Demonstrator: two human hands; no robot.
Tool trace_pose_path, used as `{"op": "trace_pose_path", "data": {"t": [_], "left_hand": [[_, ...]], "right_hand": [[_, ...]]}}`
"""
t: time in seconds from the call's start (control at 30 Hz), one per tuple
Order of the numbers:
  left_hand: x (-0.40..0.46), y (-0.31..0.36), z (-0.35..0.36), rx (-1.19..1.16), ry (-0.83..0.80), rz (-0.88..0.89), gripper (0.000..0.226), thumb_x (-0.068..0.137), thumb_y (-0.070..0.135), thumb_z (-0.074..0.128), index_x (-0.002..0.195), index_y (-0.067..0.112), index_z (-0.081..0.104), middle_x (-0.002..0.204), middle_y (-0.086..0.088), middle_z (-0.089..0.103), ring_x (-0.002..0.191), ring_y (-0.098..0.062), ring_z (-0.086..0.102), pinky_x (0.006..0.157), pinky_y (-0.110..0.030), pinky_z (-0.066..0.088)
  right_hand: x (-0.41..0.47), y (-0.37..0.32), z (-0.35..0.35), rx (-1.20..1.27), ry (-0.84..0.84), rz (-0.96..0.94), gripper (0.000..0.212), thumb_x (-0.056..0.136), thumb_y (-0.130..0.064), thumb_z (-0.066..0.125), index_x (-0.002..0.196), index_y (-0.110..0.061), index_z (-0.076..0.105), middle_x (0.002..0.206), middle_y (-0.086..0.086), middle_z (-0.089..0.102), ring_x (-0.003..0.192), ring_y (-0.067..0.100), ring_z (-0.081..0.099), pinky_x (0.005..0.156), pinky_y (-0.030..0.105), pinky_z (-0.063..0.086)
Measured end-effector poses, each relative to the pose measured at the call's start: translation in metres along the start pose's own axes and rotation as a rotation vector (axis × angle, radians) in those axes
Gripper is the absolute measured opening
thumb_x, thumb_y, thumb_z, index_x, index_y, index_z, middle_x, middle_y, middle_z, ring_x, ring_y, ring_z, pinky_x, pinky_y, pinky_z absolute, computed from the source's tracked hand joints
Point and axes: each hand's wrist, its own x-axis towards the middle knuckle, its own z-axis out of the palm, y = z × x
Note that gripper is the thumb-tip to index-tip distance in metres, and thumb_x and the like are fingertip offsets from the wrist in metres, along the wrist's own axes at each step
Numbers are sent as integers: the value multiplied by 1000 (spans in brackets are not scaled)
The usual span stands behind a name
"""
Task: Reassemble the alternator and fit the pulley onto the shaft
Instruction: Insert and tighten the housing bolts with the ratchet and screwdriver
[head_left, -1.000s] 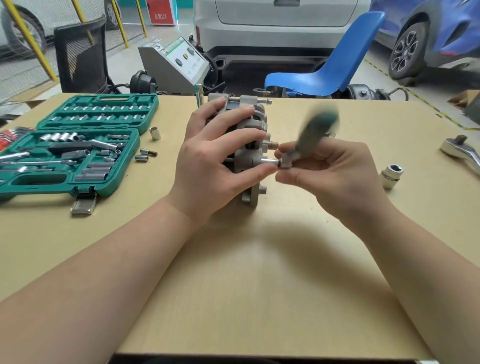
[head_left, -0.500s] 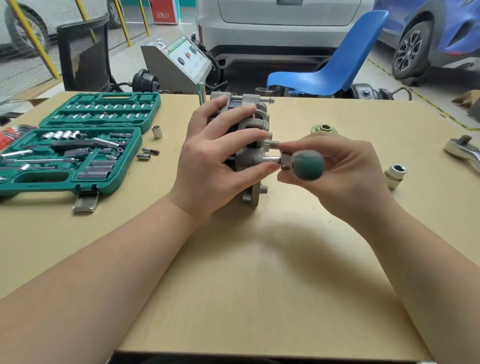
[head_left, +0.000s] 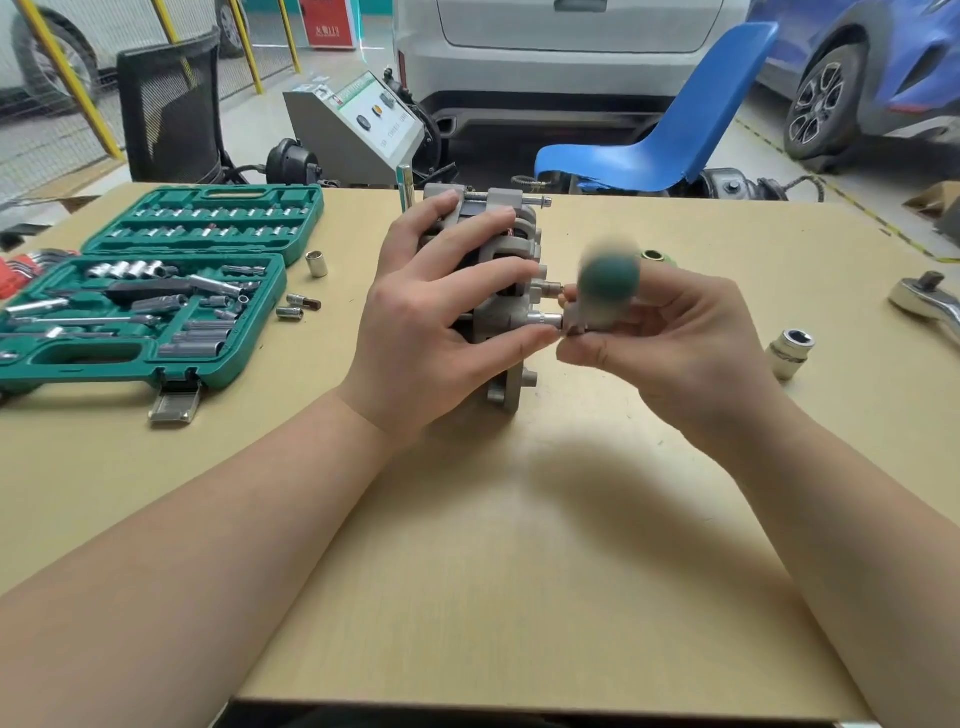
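A grey alternator (head_left: 506, 249) stands on edge at the middle of the table (head_left: 519, 519). My left hand (head_left: 441, 312) wraps over its left side, fingers spread across the housing, thumb near a bolt on its right face. My right hand (head_left: 670, 343) pinches a small green-handled ratchet driver (head_left: 608, 283), blurred by motion, whose socket (head_left: 545, 319) sits on that bolt. A green pulley-like part (head_left: 655, 255) peeks out behind my right hand.
An open green socket set case (head_left: 156, 291) lies at the left, with loose sockets (head_left: 316, 263) beside it. At the right lie a large socket (head_left: 789, 353) and a chrome ratchet (head_left: 930, 306). A blue chair (head_left: 670, 135) and cars stand behind the table.
The green handle swung from pointing up-right, down toward me, and now back upward as my right hand turns the driver on the bolt. My left hand has stayed on the alternator.
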Motion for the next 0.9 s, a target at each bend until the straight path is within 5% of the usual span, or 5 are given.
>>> {"op": "trace_pose_path", "data": {"t": [0.3,0.53,0.67,0.77,0.9], "left_hand": [[1,5,-2,21,-4,-28,48,84,51,89,118,17,82,144,-4,66,142,-40,47,122,-44,37],[1,4,-2,-5,-11,-29,43,87,46,88,117,17,81,143,-6,66,141,-42,46,119,-50,39],[2,6,-3,13,-9,-35,45,86,48,88,118,17,81,143,-6,67,141,-41,47,120,-49,39],[2,6,-4,28,-16,-33,47,86,49,89,119,17,81,144,-5,66,142,-40,47,121,-47,38],[1,6,-3,28,-10,-25,44,87,48,88,118,17,81,143,-6,66,141,-41,47,120,-50,39]], "right_hand": [[6,1,0,-144,50,196,29,85,-37,80,96,-10,79,75,7,77,65,23,73,61,30,56],[0,0,-1,-150,-3,-32,28,73,-11,92,98,-9,78,90,1,78,85,28,76,83,46,65],[5,-1,-2,-90,32,112,23,76,-27,88,93,-13,82,80,6,80,73,23,77,66,27,59],[9,3,-4,-45,45,260,28,82,-38,85,91,-11,82,75,9,76,66,24,71,60,31,53],[5,3,-1,-76,20,112,16,83,-20,87,95,-12,80,79,1,78,71,18,73,66,28,56]]}}
